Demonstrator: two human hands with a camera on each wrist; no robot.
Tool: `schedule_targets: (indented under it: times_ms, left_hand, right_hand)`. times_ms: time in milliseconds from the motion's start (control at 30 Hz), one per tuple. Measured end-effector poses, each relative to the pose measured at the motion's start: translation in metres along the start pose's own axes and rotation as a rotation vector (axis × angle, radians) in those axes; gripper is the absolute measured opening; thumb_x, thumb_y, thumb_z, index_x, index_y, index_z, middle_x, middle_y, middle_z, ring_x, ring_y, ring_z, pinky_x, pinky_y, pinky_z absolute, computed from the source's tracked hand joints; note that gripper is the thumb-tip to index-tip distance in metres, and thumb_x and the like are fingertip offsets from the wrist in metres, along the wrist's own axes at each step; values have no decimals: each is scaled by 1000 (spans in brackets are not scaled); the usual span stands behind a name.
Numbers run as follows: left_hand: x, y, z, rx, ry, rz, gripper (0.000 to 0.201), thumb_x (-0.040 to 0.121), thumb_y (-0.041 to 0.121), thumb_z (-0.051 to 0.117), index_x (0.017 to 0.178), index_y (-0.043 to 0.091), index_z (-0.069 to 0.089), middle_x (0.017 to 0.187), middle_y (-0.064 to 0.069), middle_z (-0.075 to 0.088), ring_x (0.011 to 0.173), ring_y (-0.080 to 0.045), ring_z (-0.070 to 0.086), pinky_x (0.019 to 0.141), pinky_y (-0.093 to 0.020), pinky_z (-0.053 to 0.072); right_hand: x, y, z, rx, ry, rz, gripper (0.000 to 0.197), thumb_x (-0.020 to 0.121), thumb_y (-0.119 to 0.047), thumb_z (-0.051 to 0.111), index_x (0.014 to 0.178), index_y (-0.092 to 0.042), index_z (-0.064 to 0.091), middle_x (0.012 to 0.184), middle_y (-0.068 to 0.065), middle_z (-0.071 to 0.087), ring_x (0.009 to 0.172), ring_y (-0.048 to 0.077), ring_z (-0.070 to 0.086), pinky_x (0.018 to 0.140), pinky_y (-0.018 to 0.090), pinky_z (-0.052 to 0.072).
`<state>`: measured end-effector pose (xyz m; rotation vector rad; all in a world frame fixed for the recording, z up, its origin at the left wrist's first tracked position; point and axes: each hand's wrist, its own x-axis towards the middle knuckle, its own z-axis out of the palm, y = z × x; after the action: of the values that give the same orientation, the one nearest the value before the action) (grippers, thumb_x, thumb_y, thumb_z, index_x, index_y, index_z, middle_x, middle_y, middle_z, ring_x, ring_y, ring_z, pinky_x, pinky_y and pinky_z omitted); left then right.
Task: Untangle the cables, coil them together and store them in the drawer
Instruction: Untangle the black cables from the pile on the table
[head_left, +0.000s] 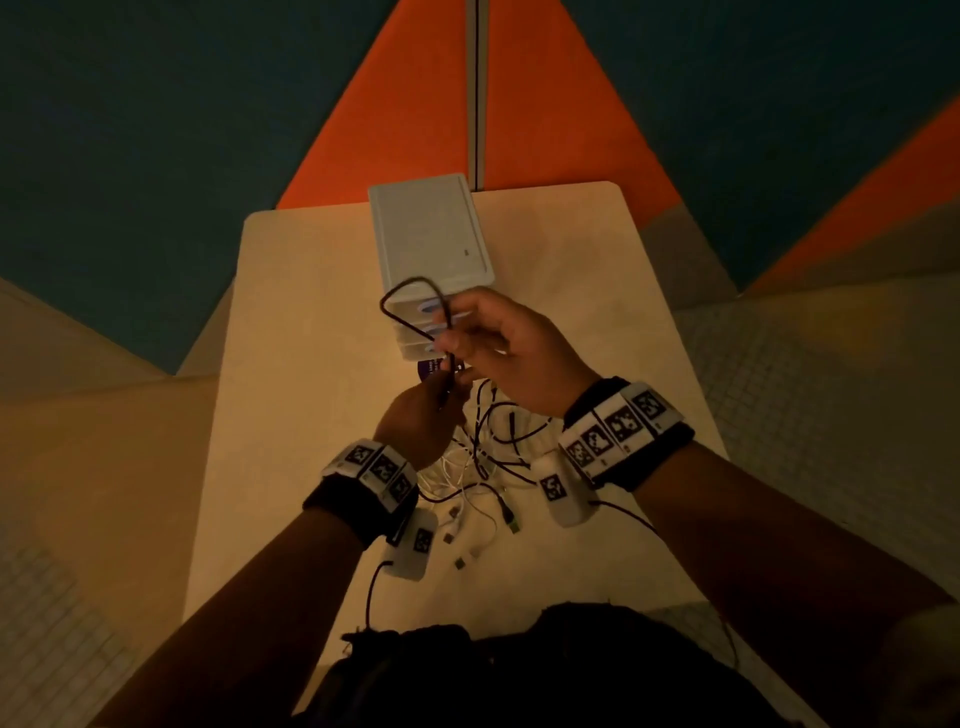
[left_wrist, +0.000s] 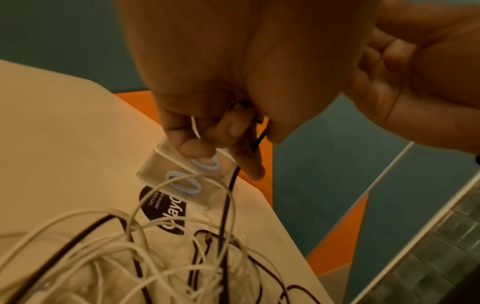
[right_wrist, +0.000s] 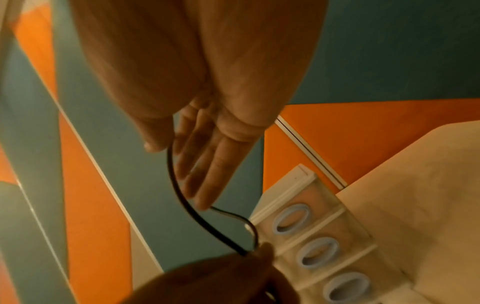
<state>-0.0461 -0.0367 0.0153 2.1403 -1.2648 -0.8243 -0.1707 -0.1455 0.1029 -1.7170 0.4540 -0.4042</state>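
Observation:
A loop of black cable (head_left: 385, 306) stands up in front of the white drawer unit (head_left: 431, 239). My left hand (head_left: 423, 415) grips the loop's base, with the fingers (left_wrist: 197, 150) curled round the black cable (left_wrist: 228, 195) and a white strand. My right hand (head_left: 498, 348) is higher, its thumb pinching the black cable (right_wrist: 187, 201) against its straight fingers (right_wrist: 207, 174). Below both hands a tangle of black and white cables (head_left: 483, 467) lies on the table (head_left: 311, 312), with several plugs trailing toward me. All three drawers (right_wrist: 311, 244) are closed.
A round purple sticker (head_left: 428, 368) lies on the table just before the drawer unit. The table's edges run close on the left and right, with orange and teal floor beyond. Camera leads hang from my wrists toward my body.

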Motion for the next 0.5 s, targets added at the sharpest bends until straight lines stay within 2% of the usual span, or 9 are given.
schedule_targets:
  times_ms: [67, 133, 167, 200, 267, 367, 500]
  left_hand:
    - [0, -10, -3, -22, 41, -17, 42, 107, 43, 30, 107, 20, 65, 95, 2, 72, 86, -20, 65, 76, -31, 44]
    - [0, -23, -6, -84, 100, -51, 46, 108, 43, 29, 93, 23, 68, 93, 8, 73, 89, -15, 65, 82, -33, 46]
    - [-1, -29, -8, -142, 123, -72, 44, 108, 43, 30, 91, 25, 67, 91, 10, 74, 86, -11, 64, 82, -35, 48]
    - [-2, -33, -9, -192, 138, -96, 41, 108, 42, 31, 92, 28, 66, 88, 11, 75, 82, -5, 63, 79, -37, 50]
    - [-7, -36, -13, -254, 146, -137, 37, 108, 41, 33, 95, 28, 65, 85, 11, 76, 76, 0, 62, 70, -35, 51]
    - [-14, -33, -16, -354, 127, -182, 38, 108, 41, 33, 100, 23, 66, 86, 13, 76, 68, -3, 61, 54, -25, 47]
    - [-16, -31, -15, -447, 122, -184, 43, 109, 38, 32, 105, 13, 67, 89, 2, 78, 52, 0, 56, 50, -26, 47]
  right_hand:
    - [-7, 19, -5, -88, 82, 15, 32, 100, -33, 60, 129, -22, 53, 115, -9, 68, 102, 13, 71, 82, 36, 62]
    - [-20, 45, -11, -201, 161, 94, 25, 101, -36, 59, 122, -25, 53, 110, -10, 66, 93, 12, 71, 79, 36, 60]
    - [-28, 60, -14, -288, 167, 147, 18, 100, -34, 59, 115, -24, 56, 105, -8, 67, 87, 12, 69, 77, 35, 58]
    - [-37, 75, -17, -379, 129, 212, 12, 99, -30, 61, 108, -21, 59, 100, -7, 67, 82, 12, 66, 75, 34, 55]
    - [-57, 102, -16, -501, -34, 326, 9, 95, -23, 67, 102, -18, 66, 98, -3, 70, 80, 12, 62, 76, 31, 51]
    - [-74, 128, -4, -577, -230, 421, 21, 92, -24, 70, 112, -17, 72, 109, 2, 74, 88, 13, 64, 81, 27, 51]
    - [-64, 143, 16, -709, -249, 473, 34, 94, -30, 65, 127, -23, 67, 125, 2, 69, 114, 23, 64, 98, 37, 52]
